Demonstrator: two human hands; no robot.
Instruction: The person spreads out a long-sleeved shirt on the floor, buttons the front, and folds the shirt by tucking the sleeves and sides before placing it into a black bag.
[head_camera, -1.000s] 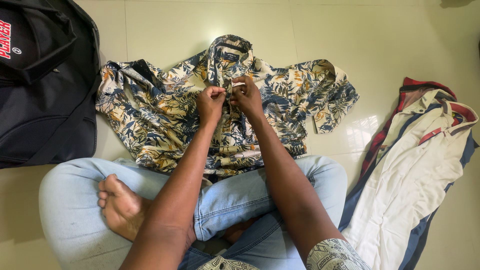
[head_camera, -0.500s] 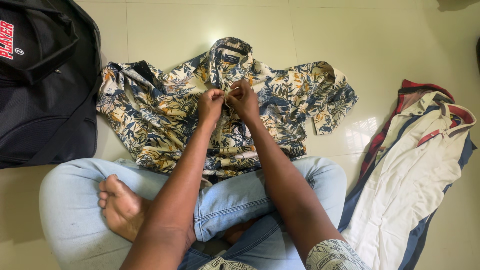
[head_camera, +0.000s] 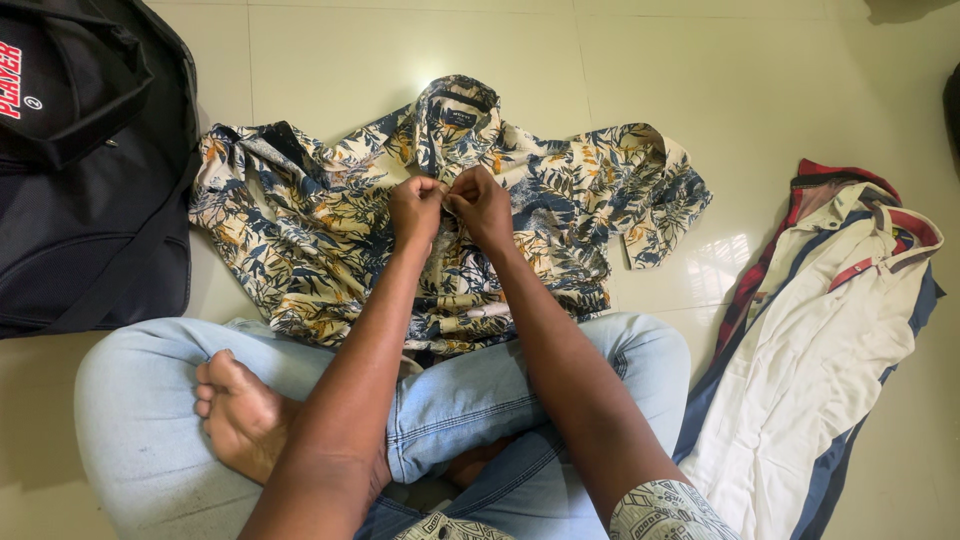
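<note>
Shirt: a floral shirt (head_camera: 320, 240) of thin, soft woven cloth, cream ground with blue and ochre leaves, lies front-up and spread on the floor just ahead of the crossed legs, collar pointing away, both short sleeves flung out, the cloth rumpled in low folds.
Left hand: the left hand (head_camera: 415, 207) is curled into a narrow pinch on the shirt's front placket, below the collar.
Right hand: the right hand (head_camera: 482, 205) pinches the same strip of cloth, fingertips meeting those of the left hand; what lies between the fingertips is hidden.
Floor: the tiled floor (head_camera: 760, 90) is pale, glossy and smooth, with thin grout lines.
Bag: a black bag (head_camera: 90, 180) of matt synthetic fabric with webbing straps lies at the far left, touching the shirt's sleeve.
Second garment: a white polo shirt (head_camera: 830, 350) with red and blue bands lies stretched out on the right, well apart from the hands.
In the way: both forearms cross over the shirt's lower middle, and the knees in light blue jeans (head_camera: 150, 400) cover its hem.
</note>
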